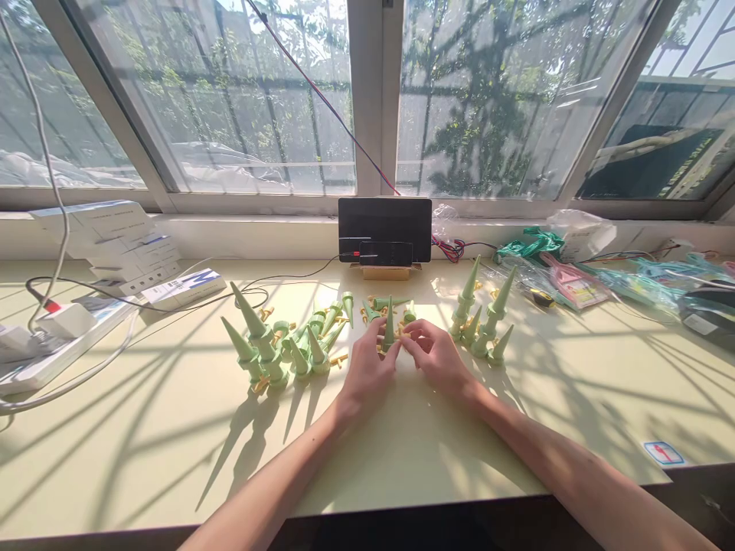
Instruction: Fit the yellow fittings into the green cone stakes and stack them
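At the middle of the table, my left hand [370, 360] is closed around the lower part of a green cone-shaped piece [390, 321], which stands point up. My right hand [433, 353] meets it from the other side, thumb and fingertips pinched at a small yellow piece [400, 334] by the cone's base. Behind my hands lie more loose green and yellow pieces [376, 310]. To the left stands a cluster of green cones [264, 348], some stacked tall, with yellow bits among them. More stacked green cones [485, 321] stand upright beyond my right hand.
A black tablet [384, 222] leans on a stand below the window, with a phone [386, 253] before it. White boxes [115, 241] and a power strip [63, 344] with cables occupy the left. Plastic-bagged items [579, 279] lie back right. A sticker [664, 453] marks the front right edge.
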### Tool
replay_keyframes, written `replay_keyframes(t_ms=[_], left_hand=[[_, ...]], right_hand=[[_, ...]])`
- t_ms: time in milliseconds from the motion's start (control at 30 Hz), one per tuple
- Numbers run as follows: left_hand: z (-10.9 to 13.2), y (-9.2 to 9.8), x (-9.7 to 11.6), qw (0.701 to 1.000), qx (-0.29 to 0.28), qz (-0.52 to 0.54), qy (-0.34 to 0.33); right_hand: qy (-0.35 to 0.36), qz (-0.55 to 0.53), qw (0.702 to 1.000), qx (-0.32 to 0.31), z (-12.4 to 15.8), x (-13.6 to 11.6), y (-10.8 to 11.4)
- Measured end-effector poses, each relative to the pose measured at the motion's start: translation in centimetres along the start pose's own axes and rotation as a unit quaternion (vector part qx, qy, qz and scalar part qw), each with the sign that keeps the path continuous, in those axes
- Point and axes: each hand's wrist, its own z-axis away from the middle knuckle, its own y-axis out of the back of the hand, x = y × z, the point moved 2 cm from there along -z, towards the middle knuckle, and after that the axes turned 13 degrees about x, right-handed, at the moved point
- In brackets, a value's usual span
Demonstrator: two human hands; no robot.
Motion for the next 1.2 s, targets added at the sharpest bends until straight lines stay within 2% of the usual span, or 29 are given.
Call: replay_keyframes(t_ms=[400, 800, 1200], left_hand=[[0.0, 0.03, -0.03, 1.0, 0.01, -0.003, -0.008], [0.11, 0.0, 0.11, 1.0, -0.014, 0.004, -0.013], [0.21, 0.01, 0.45, 1.0, -0.007, 0.01, -0.019]], right_hand=[[0.011, -0.003, 1.0, -0.008, -0.17, 0.18, 0.01], [0.017, 0.051, 0.999, 0.007, -0.3, -0.03, 0.06], [0.026, 0.022, 0.999, 0.003, -0.29, 0.28, 0.02]])
